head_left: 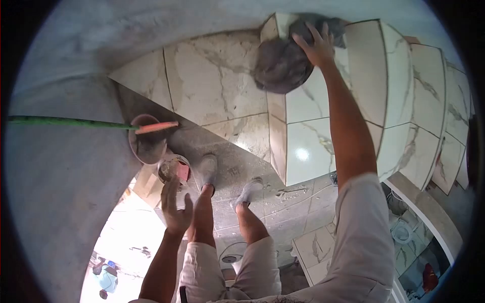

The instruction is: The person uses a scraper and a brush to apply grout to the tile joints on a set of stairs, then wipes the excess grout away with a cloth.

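My right hand (318,48) reaches up to the tiled steps, its fingers spread over a dark, crumpled bundle (331,24) that looks like a bag or cloth. Next to it, a larger dark grey lump (283,66) sits on the marble-patterned tiles at the step's edge; its material is blurred. Low on the left, my left hand (177,209) hangs in the air with its fingers apart and nothing in it. Just beyond that hand stands a small bucket (164,170) with a pink block (182,172) in it.
A broom with a green handle (70,121) and an orange head (157,127) lies across a larger bucket (146,151). Tiled steps (361,65) rise to the right. Debris (293,192) litters the floor. Another person (105,279) is at the bright lower left.
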The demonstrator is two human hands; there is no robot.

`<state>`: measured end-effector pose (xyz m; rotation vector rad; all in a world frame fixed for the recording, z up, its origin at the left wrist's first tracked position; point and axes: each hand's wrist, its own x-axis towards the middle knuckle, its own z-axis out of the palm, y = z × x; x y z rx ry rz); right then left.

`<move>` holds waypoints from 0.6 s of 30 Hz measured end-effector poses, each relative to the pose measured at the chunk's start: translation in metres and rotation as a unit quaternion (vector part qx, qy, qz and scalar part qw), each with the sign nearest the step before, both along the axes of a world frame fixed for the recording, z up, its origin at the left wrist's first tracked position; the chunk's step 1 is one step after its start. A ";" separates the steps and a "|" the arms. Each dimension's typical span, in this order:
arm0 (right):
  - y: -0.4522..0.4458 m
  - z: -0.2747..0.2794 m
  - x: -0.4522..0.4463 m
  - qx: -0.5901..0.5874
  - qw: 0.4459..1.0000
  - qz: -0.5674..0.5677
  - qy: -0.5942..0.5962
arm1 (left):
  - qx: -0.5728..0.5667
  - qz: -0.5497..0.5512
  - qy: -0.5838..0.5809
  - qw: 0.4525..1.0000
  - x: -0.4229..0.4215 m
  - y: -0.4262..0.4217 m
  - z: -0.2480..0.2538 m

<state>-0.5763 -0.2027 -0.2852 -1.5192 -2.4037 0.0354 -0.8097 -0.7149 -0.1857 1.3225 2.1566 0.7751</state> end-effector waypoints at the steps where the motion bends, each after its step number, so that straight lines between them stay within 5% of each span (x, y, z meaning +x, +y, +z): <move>1: -0.002 -0.011 -0.023 -0.008 0.999 -0.008 -0.047 | -0.035 0.020 -0.019 0.999 -0.002 -0.018 -0.018; 3: -0.017 -0.027 -0.049 -0.109 0.985 -0.063 -0.114 | -0.081 0.050 0.013 0.995 0.000 -0.045 -0.041; 5: -0.040 -0.044 -0.037 -0.082 0.996 -0.029 -0.029 | -0.096 0.077 -0.006 0.992 0.009 -0.062 -0.054; 7: -0.090 -0.047 -0.009 -0.007 0.992 0.126 0.012 | -0.100 0.071 0.000 0.992 0.028 -0.070 -0.060; 14: -0.401 0.004 0.161 -0.209 0.965 0.151 -0.055 | -0.101 0.044 -0.008 0.994 0.113 -0.072 -0.042; 18: -0.451 0.063 0.172 -0.311 0.944 0.106 -0.004 | -0.236 0.067 -0.226 0.943 0.179 -0.055 -0.038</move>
